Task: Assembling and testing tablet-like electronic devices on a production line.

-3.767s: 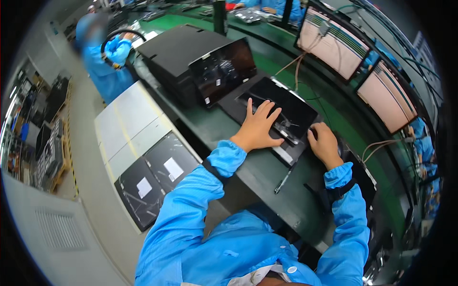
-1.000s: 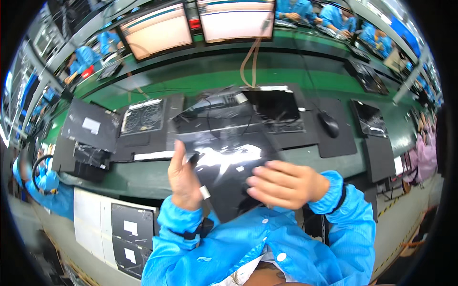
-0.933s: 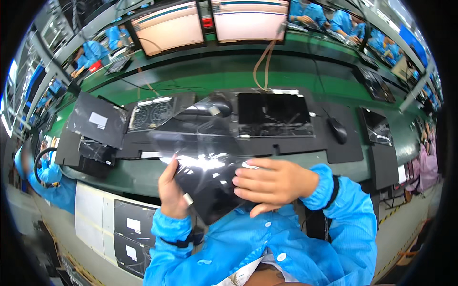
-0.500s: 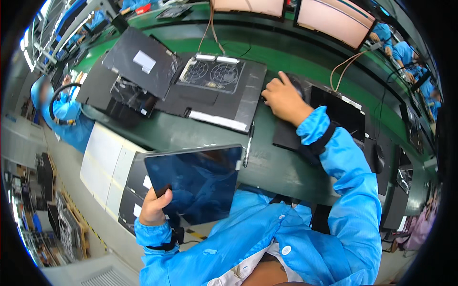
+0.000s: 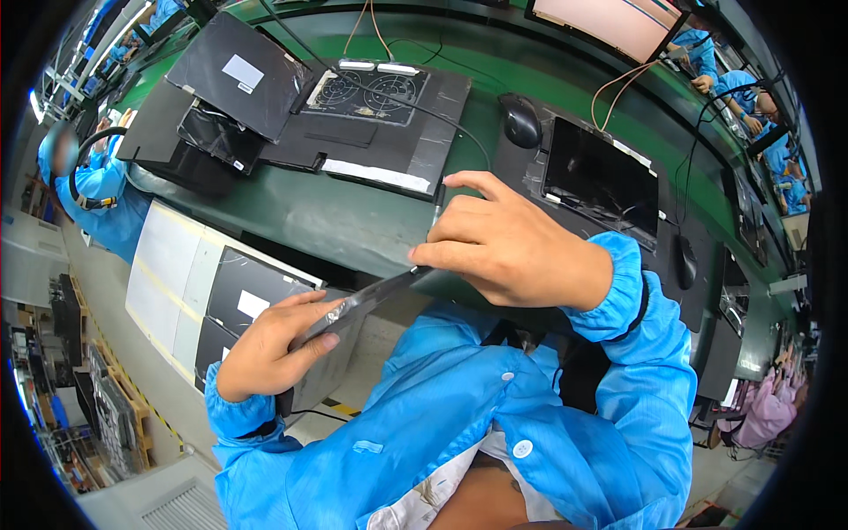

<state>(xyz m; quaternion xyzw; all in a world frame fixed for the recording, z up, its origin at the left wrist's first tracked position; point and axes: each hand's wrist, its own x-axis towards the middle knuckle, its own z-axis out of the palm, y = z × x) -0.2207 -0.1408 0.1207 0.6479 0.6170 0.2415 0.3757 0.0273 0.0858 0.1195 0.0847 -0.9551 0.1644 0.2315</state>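
Note:
In my left hand [image 5: 276, 344] is a thin, dark tablet-like panel [image 5: 375, 296], turned nearly edge-on, thumb on one face and fingers on the other. My right hand [image 5: 508, 243] is closed at the panel's right end, thumb and fingertips pinched together. A black cable [image 5: 406, 106] stretches from the far edge and runs in behind this hand; its end is hidden by the fingers. A thin pen-like tool [image 5: 439, 201] shows just beyond the right fingertips on the green bench.
A black board with printed circles [image 5: 367, 95] lies beyond my hands, beside a propped dark panel [image 5: 243, 75]. To the right are a black mouse [image 5: 519, 121], a dark screen [image 5: 602, 177] and another mouse [image 5: 686, 262]. A white-topped surface [image 5: 168, 274] stands left; a person [image 5: 106, 177] works there.
My right hand has come back from beside the mouse to the panel, bringing the cable across the bench. The panel has turned from face-up to edge-on in my left hand.

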